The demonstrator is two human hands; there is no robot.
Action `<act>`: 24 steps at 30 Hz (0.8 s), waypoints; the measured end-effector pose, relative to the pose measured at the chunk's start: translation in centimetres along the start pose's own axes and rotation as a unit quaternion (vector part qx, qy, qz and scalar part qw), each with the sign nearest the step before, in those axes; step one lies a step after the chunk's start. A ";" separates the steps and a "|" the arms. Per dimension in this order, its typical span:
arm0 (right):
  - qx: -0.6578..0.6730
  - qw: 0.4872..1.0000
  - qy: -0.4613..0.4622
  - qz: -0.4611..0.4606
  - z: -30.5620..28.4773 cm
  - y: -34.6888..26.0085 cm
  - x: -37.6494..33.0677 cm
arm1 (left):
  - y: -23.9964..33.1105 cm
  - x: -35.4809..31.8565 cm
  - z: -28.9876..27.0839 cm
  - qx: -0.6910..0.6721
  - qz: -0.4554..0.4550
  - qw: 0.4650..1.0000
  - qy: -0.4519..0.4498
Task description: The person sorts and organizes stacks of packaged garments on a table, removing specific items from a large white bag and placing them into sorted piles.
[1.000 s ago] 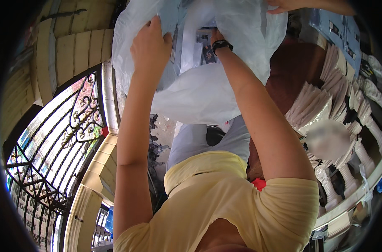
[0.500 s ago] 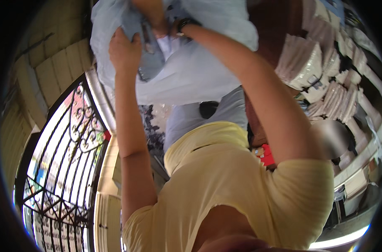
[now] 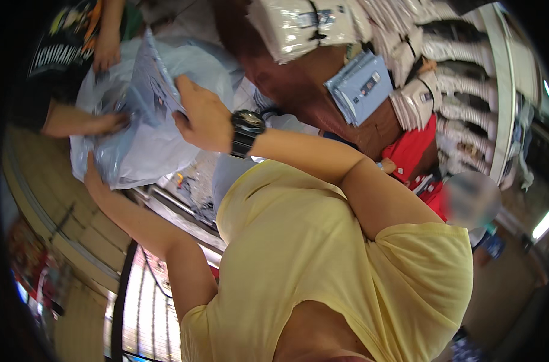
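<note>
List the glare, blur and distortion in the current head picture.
Head view: daylight washes out the barred gate; head view: a bright strip glares at right; head view: the fisheye bows the white railing; head view: the co-worker's lower hand looks soft.

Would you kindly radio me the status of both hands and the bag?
Right hand gripping blue plastic-wrapped packet. Left hand at edge of translucent plastic bag, grip unclear. Co-worker's hand also there, possibly in the way.

Pale lettering [image 3: 61,58] crosses a co-worker's black shirt [image 3: 48,71]; print on the held packet [image 3: 149,75] and the dark label [image 3: 370,84] on another blue packet [image 3: 351,98] are too small to read
</note>
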State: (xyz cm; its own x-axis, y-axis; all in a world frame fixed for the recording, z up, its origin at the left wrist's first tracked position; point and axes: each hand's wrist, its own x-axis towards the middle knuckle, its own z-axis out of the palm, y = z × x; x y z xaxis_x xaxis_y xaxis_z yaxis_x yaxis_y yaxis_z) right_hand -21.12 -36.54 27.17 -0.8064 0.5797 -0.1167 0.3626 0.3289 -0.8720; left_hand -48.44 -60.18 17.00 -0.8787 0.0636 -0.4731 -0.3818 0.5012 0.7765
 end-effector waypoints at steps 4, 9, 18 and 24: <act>0.334 0.942 0.020 0.006 -7.3 2.2 -5.7 | -1.5 -1.3 -0.4 -0.131 0.055 0.986 -0.091; 0.344 0.938 0.044 -0.001 -15.0 5.2 -13.1 | -8.2 -0.8 1.4 -0.003 0.048 0.997 -0.052; 0.385 0.875 0.251 0.152 -17.9 13.8 -22.6 | -11.1 -0.7 18.3 -0.164 -0.186 0.914 -0.321; 0.383 0.812 0.377 0.228 -20.2 18.2 -26.0 | -9.7 -2.5 25.2 -0.404 -0.358 0.841 -0.034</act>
State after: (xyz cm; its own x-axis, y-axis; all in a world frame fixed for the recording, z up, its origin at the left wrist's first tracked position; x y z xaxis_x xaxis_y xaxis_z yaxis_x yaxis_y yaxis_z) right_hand 15.87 -30.52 23.92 -0.0504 0.8978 -0.4374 -0.0874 -0.4403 -0.8936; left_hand -35.32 -43.42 0.15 -0.3326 0.0571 -0.9413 -0.9003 -0.3165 0.2989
